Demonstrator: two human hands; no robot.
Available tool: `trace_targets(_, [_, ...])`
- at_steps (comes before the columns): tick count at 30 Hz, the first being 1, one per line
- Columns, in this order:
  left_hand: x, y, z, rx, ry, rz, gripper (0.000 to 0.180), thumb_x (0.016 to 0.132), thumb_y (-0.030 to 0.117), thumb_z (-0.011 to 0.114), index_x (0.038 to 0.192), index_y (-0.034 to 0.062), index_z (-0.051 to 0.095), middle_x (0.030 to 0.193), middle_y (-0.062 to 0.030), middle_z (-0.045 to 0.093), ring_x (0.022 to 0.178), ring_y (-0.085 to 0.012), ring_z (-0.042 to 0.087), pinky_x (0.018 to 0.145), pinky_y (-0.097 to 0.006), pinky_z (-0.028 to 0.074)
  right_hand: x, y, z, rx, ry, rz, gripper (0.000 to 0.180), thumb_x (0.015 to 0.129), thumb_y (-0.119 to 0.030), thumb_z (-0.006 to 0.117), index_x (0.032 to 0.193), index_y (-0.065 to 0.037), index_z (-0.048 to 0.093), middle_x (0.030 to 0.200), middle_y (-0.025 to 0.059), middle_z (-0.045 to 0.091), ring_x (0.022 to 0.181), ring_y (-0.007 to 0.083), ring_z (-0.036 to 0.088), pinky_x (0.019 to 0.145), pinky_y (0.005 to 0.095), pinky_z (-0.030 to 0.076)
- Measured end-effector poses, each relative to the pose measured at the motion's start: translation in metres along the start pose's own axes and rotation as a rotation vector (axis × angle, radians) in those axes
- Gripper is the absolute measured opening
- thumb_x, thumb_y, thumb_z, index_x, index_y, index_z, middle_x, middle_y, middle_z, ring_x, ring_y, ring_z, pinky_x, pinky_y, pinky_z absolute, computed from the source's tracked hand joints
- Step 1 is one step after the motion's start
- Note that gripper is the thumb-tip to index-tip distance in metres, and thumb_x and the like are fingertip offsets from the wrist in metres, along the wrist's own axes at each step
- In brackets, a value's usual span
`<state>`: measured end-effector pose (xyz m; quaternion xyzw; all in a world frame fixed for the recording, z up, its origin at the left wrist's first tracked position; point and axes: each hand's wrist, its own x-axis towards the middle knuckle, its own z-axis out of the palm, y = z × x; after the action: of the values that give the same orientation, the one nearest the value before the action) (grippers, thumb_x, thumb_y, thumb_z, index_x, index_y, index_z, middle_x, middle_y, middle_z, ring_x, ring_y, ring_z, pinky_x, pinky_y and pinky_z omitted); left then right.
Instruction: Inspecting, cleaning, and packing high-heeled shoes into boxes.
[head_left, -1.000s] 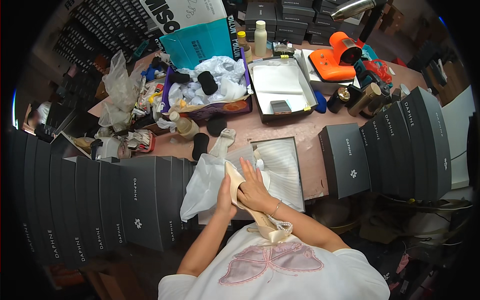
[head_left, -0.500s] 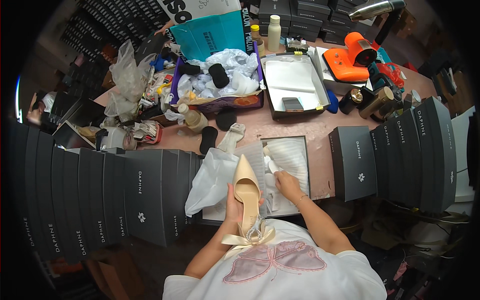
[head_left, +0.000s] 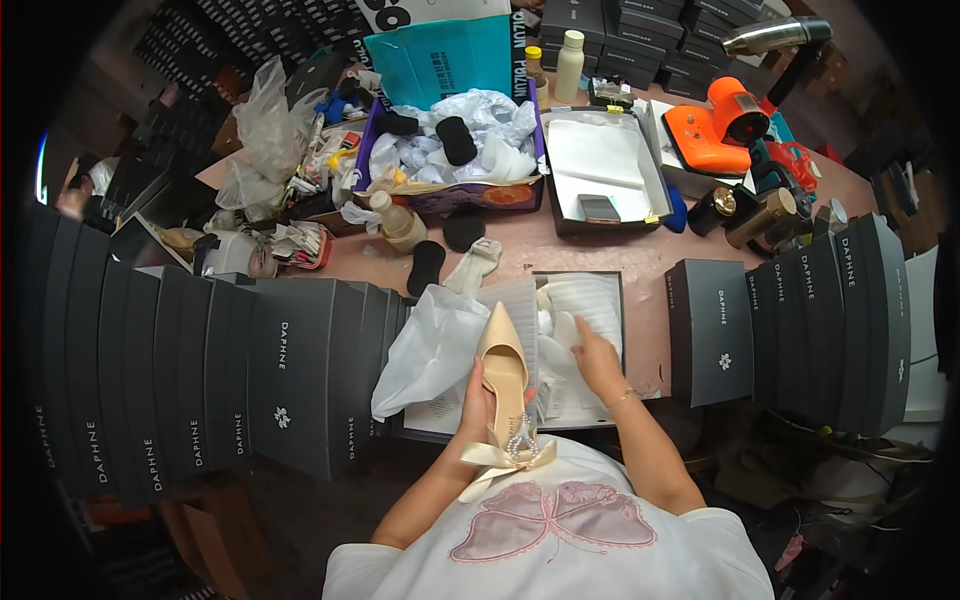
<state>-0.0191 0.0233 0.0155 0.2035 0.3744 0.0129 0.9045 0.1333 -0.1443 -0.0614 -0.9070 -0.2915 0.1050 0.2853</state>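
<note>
A beige pointed slingback shoe (head_left: pixel 503 365) rests toe-up in my left hand (head_left: pixel 478 408), whose fingers wrap round its sides. Its strap carries a beige ribbon bow (head_left: pixel 508 458) and a sparkling, pearl-like ornament (head_left: pixel 521 440), close to my white shirt. My right hand (head_left: pixel 598 362) is over the lined shoebox (head_left: pixel 621 320) with a finger stretched out and the thumb apart. Those fingertips touch or nearly touch a white oval piece (head_left: pixel 566 329) lying on the white wrapping (head_left: pixel 590 295). Translucent tissue (head_left: pixel 430 340) spreads left of the shoe.
Dark shoeboxes stand in rows at left (head_left: pixel 290 370) and right (head_left: pixel 710 335). Beyond lie black pads (head_left: pixel 427 268), a purple carton (head_left: pixel 480 195) of crumpled paper, and an open box (head_left: pixel 600 160). An orange device (head_left: pixel 712 130) and several bottles stand farther back.
My right hand has shifted slightly forward in the shoebox, and a finger now stretches out beside the white oval piece. The left hand still holds the shoe. The whole view has shifted a little.
</note>
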Motion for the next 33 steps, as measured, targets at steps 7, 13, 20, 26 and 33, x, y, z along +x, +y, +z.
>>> trace_targets(7, [0.003, -0.012, 0.000, -0.096, -0.124, 0.024, 0.058, 0.096, 0.055, 0.045, 0.129, 0.0065, 0.048, 0.119, -0.0097, 0.060, 0.110, -0.0235, 0.058, 0.096, -0.039, 0.047, -0.024, -0.095, -0.065, 0.705, -0.561, 0.139, 0.049, 0.084, -0.013, 0.070, 0.127, -0.004, 0.049, 0.077, 0.0137, 0.062, 0.063, 0.0284, 0.063, 0.060, 0.0325, 0.052])
trace_targets(13, [0.008, -0.019, -0.023, -0.008, -0.022, 0.046, 0.040, 0.097, 0.035, 0.052, 0.126, 0.0066, 0.050, 0.117, -0.0107, 0.060, 0.109, -0.0229, 0.059, 0.094, -0.038, 0.048, -0.036, -0.115, -0.057, 0.130, -0.154, -0.295, 0.028, 0.079, -0.016, 0.071, 0.103, -0.007, 0.060, 0.093, 0.0076, 0.061, 0.087, 0.0264, 0.063, 0.068, 0.0362, 0.053])
trace_targets(20, [0.000, -0.013, -0.003, 0.105, -0.168, 0.214, 0.045, 0.098, 0.031, 0.055, 0.133, 0.0062, 0.042, 0.123, -0.0097, 0.055, 0.112, -0.0204, 0.057, 0.097, -0.036, 0.048, -0.011, -0.115, -0.046, 0.204, 0.100, -0.454, 0.019, 0.078, -0.016, 0.073, 0.092, -0.008, 0.063, 0.087, 0.0069, 0.060, 0.078, 0.0248, 0.062, 0.063, 0.0362, 0.051])
trace_targets(26, [0.001, 0.020, 0.013, 0.126, -0.345, 0.184, 0.045, 0.098, 0.024, 0.055, 0.136, 0.0049, 0.040, 0.130, -0.0128, 0.051, 0.119, -0.0283, 0.055, 0.092, -0.042, 0.054, -0.009, -0.103, -0.072, 0.467, 0.071, -0.327, 0.011, 0.082, -0.009, 0.069, 0.091, -0.004, 0.063, 0.082, 0.0089, 0.061, 0.067, 0.0228, 0.061, 0.060, 0.0323, 0.050])
trace_targets(33, [0.008, 0.030, 0.007, 0.154, -0.323, 0.129, 0.040, 0.097, 0.026, 0.056, 0.129, 0.0035, 0.047, 0.118, -0.0145, 0.059, 0.110, -0.0323, 0.062, 0.080, -0.041, 0.061, -0.014, -0.021, -0.002, 0.323, -0.172, -0.018, 0.043, 0.080, -0.014, 0.072, 0.119, -0.003, 0.057, 0.112, 0.0172, 0.059, 0.079, 0.0288, 0.064, 0.072, 0.0381, 0.052])
